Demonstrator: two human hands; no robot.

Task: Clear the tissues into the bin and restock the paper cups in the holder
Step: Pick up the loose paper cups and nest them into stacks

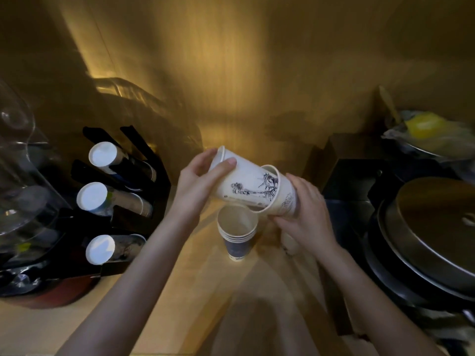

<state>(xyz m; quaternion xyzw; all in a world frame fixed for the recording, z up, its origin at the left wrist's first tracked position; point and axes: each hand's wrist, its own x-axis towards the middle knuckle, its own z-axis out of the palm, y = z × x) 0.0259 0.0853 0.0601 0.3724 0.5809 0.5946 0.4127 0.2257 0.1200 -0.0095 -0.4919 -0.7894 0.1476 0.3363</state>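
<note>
My left hand (pixel 203 178) grips a white paper cup with dark line drawings (pixel 241 183) near its rim, held sideways above the counter. Its bottom end sits inside a second printed cup (pixel 282 201), which my right hand (pixel 305 209) holds. Directly below them a stack of several blue-sided paper cups (pixel 237 233) stands upright on the wooden counter (pixel 180 291). At the left a black cup holder (pixel 144 181) has three slanted rows of cups, their white bottoms facing me: top (pixel 102 154), middle (pixel 91 196), bottom (pixel 100 249). No tissues or bin are in view.
A clear plastic container (pixel 23 176) stands at the far left beside the holder. On the right sit a large round metal lid and pans (pixel 431 232), a black box (pixel 359 176) and a foil tray with something yellow (pixel 424 129). A wooden wall rises behind.
</note>
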